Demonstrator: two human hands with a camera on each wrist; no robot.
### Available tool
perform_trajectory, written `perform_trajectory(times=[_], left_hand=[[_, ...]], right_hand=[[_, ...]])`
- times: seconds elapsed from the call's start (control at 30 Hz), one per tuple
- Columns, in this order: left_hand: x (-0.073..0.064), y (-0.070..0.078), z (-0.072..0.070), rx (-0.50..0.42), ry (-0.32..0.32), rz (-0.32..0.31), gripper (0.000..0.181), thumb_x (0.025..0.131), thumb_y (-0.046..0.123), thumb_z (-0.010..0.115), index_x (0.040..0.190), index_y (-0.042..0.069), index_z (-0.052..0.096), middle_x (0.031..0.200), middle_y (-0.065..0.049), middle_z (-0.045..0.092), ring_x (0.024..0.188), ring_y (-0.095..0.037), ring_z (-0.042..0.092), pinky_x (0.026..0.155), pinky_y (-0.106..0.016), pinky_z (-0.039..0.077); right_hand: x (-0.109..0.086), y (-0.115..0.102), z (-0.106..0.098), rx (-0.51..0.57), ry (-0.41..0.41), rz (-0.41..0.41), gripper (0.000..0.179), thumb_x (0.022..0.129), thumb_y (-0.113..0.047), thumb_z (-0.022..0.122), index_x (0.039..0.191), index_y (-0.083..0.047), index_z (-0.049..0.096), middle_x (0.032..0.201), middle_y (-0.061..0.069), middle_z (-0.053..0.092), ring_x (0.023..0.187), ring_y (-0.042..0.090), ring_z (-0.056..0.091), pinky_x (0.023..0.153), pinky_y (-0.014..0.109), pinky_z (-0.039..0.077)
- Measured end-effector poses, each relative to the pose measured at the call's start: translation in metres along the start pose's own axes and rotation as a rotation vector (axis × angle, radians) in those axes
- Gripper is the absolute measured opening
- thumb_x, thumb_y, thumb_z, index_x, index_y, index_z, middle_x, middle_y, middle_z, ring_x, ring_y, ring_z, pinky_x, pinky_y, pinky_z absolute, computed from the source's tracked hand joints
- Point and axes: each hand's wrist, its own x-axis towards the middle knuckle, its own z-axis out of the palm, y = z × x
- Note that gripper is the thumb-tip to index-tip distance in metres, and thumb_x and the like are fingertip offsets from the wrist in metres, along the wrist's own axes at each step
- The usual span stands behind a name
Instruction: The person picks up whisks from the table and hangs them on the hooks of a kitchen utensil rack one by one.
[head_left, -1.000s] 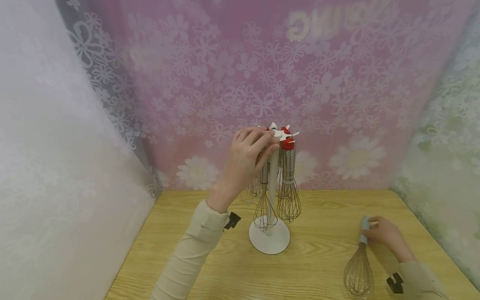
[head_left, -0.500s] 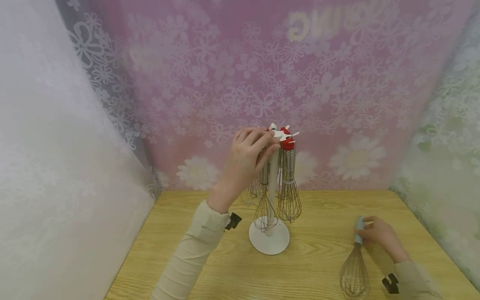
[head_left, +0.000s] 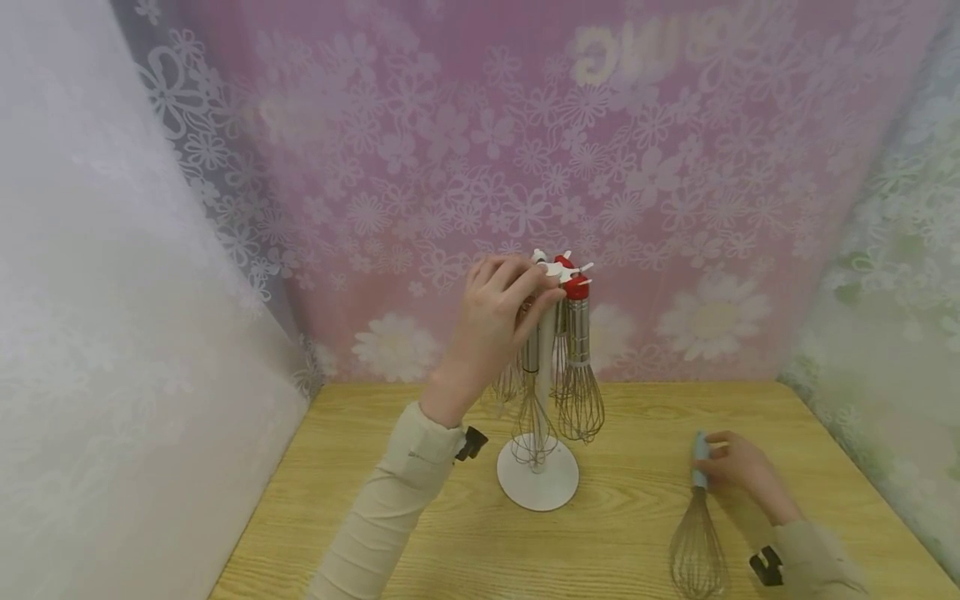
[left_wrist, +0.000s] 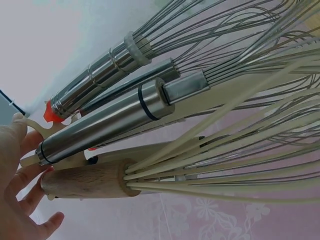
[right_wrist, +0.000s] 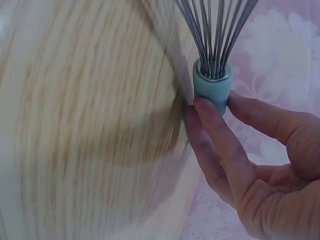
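A white whisk stand with a round base stands on the table, several whisks hanging from its hooked top. My left hand holds that white top, thumb and fingers around its near left side. In the left wrist view a steel-handled whisk and a wooden-handled whisk hang close by the fingers. Among the others is a red-topped steel whisk on the stand's right. To the right, my right hand pinches the light blue handle of a loose whisk, its wires pointing toward the front edge.
The wood-grain table runs back to a pink flowered wall covering. A whitish panel closes the left side and a pale flowered one the right. Dark clips show at both sleeve cuffs.
My right hand has moved left with the blue-handled whisk, nearer the stand. The stand's top and hanging whisks have shifted slightly, while my left hand keeps its hold.
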Motion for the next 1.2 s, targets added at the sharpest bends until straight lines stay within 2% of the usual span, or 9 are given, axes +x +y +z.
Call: perform_trajectory(times=[0.17, 0.4, 0.57, 0.87, 1.1, 1.2], left_hand=[[0.001, 0.002, 0.002, 0.009, 0.014, -0.002, 0.015, 0.097, 0.03, 0.069, 0.099, 0.014, 0.07, 0.098, 0.0, 0.064, 0.099, -0.022, 0.055, 0.094, -0.039, 0.042], [0.001, 0.005, 0.004, 0.004, 0.032, -0.031, 0.017, 0.097, 0.031, 0.07, 0.098, 0.014, 0.071, 0.098, 0.001, 0.065, 0.099, -0.021, 0.056, 0.097, -0.038, 0.041], [0.001, 0.006, 0.004, -0.001, 0.037, -0.037, 0.016, 0.097, 0.029, 0.07, 0.098, 0.014, 0.07, 0.099, 0.0, 0.065, 0.1, -0.022, 0.056, 0.098, -0.038, 0.042], [0.001, 0.005, -0.002, -0.02, 0.004, -0.023, 0.018, 0.1, 0.027, 0.066, 0.11, 0.012, 0.07, 0.107, -0.002, 0.068, 0.104, -0.022, 0.058, 0.101, -0.039, 0.041], [0.002, 0.001, -0.008, -0.094, -0.043, -0.058, 0.023, 0.101, 0.027, 0.065, 0.118, 0.012, 0.069, 0.113, -0.002, 0.069, 0.112, -0.021, 0.057, 0.106, -0.036, 0.039], [0.003, -0.001, -0.01, -0.095, -0.052, -0.052, 0.024, 0.101, 0.026, 0.065, 0.119, 0.011, 0.071, 0.115, -0.003, 0.069, 0.112, -0.022, 0.058, 0.105, -0.036, 0.04]], right_hand=[[0.002, -0.005, 0.007, -0.017, 0.005, -0.011, 0.07, 0.09, -0.018, 0.076, 0.134, 0.023, 0.038, 0.117, 0.044, 0.057, 0.086, 0.035, 0.072, 0.073, 0.043, 0.06], [0.003, -0.017, 0.013, 0.023, -0.011, -0.016, 0.07, 0.09, -0.014, 0.075, 0.134, 0.024, 0.037, 0.116, 0.046, 0.055, 0.086, 0.036, 0.071, 0.072, 0.041, 0.06], [0.005, -0.02, 0.014, -0.009, -0.005, -0.02, 0.07, 0.09, -0.015, 0.075, 0.134, 0.024, 0.037, 0.115, 0.044, 0.057, 0.088, 0.037, 0.07, 0.073, 0.042, 0.06], [0.005, -0.018, 0.014, -0.014, 0.001, -0.022, 0.07, 0.09, -0.016, 0.076, 0.134, 0.023, 0.038, 0.113, 0.042, 0.059, 0.088, 0.037, 0.07, 0.073, 0.042, 0.059], [0.006, -0.018, 0.014, 0.002, -0.003, -0.009, 0.07, 0.091, -0.015, 0.075, 0.135, 0.023, 0.037, 0.115, 0.043, 0.057, 0.088, 0.036, 0.069, 0.072, 0.041, 0.06], [0.006, -0.018, 0.014, 0.012, -0.007, -0.005, 0.07, 0.091, -0.014, 0.075, 0.135, 0.023, 0.036, 0.115, 0.043, 0.057, 0.087, 0.035, 0.07, 0.072, 0.04, 0.06]])
